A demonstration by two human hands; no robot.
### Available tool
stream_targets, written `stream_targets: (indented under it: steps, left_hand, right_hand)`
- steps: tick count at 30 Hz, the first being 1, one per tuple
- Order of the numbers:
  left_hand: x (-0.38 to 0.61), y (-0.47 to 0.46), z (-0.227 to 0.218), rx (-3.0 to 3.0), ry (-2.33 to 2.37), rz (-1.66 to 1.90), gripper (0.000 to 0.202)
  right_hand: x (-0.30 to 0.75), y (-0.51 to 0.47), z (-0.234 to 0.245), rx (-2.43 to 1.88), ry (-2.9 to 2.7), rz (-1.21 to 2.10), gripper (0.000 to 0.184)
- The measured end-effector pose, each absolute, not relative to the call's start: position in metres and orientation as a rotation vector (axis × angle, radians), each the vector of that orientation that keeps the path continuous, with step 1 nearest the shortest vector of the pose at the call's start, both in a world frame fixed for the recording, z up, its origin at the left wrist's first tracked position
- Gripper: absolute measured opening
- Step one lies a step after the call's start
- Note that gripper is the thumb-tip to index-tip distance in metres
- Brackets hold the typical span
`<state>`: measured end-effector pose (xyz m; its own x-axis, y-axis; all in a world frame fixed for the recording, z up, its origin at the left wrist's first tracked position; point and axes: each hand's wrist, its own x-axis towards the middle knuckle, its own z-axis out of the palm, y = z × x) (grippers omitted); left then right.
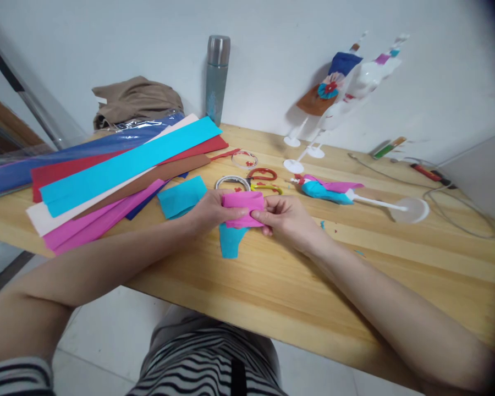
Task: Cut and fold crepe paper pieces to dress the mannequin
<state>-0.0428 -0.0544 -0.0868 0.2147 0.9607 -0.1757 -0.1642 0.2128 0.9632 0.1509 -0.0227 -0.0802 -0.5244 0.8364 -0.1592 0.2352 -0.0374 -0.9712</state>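
On a wooden table [272, 291], the left hand [209, 212] and right hand [287, 218] pinch a folded pink crepe piece [243, 204] between fingertips; pulling too hard could tear it.

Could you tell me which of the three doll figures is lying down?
The one wrapped in blue and pink paper, beyond the right hand; the other two stand upright at the wall.

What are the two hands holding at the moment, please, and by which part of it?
Both hold a folded pink paper piece: the left hand pinches its left end, the right hand its right end.
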Motion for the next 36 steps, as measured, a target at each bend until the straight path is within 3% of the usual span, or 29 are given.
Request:
stream_targets:
  steps: [6, 13, 18, 22, 30, 36]
  left_hand:
    - [-0.045, -0.053, -0.089, 1.036, 1.015, 0.979, 0.035]
    - [-0.048, -0.049, -0.094, 1.175, 1.161, 0.992, 0.014]
    - [-0.043, -0.051, -0.086, 0.937, 0.967, 0.99, 0.027]
    - [-0.041, -0.054, -0.084, 0.865, 0.966, 0.909, 0.016]
    - [-0.047, -0.047, -0.085, 1.189, 1.075, 0.918, 0.013]
    - [-0.053, -0.046, -0.082, 1.28, 1.033, 0.968, 0.022]
  right_hand:
    - [0.151, -0.023, -0.077, -1.102, -1.792, 1.568, 0.039]
    - [0.151, -0.025, -0.078, -1.087, -1.757, 1.555, 0.042]
    - [0.149, -0.022, -0.085, -1.034, -1.601, 1.495, 0.04]
    - [0.148, -0.022, -0.085, -1.054, -1.495, 1.487, 0.036]
    - [0.15, -0.022, -0.082, -1.029, -1.526, 1.462, 0.037]
    - [0.151, -0.02, -0.08, -1.05, -1.481, 1.403, 0.037]
